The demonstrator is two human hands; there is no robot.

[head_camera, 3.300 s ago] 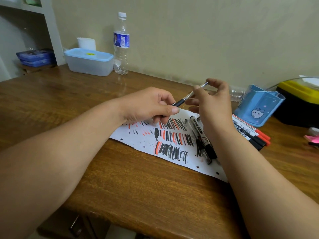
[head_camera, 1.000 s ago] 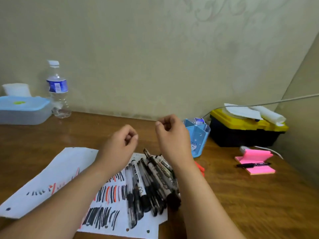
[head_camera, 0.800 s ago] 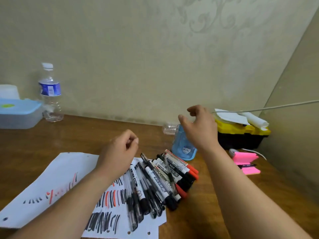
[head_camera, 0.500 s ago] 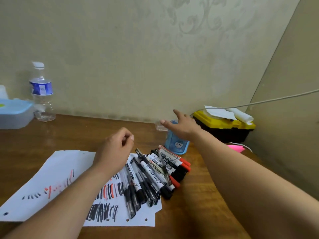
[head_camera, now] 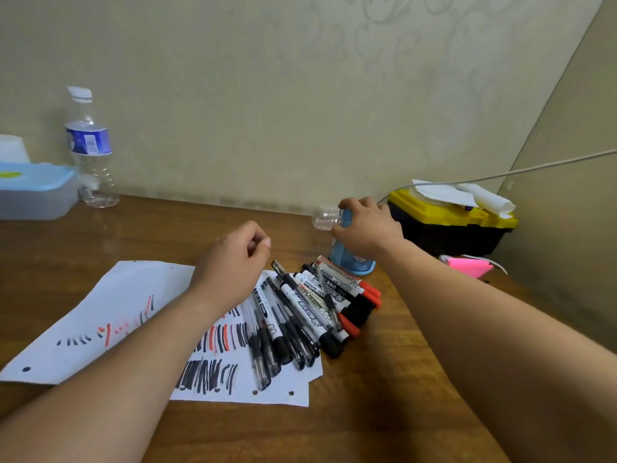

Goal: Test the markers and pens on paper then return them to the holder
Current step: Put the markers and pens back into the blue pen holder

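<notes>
**Right hand on the holder, pens heaped beside it**

At far left a lidded tub point(head_camera: 33, 192) and a water bottle point(head_camera: 88, 145) stand by the wall, well apart from the work. The paper point(head_camera: 110, 305), streaked with black and red test marks, lies flat on the table point(head_camera: 367, 422). The left hand point(head_camera: 233, 262) hovers above the paper's far edge, fingers loosely curled, holding nothing. Just to its right the markers and pens point(head_camera: 307, 312) lie in a fanned heap, partly on the paper and partly on bare wood. The right hand point(head_camera: 367, 228) grips the blue holder point(head_camera: 350, 262) from above, fingers curled over its rim. The holder stands upright just beside the heap's far end.

The step looks like bringing the holder within reach for refilling. It is better lifted clear than dragged, since dragging would shove the nearest markers along. The bare wood right of the heap is a good place to set it down. A small clear bottle point(head_camera: 324, 219) lies just behind the holder. A yellow-lidded box point(head_camera: 450, 225) and pink notes point(head_camera: 467, 266) crowd the right, so the open room is toward the person.
</notes>
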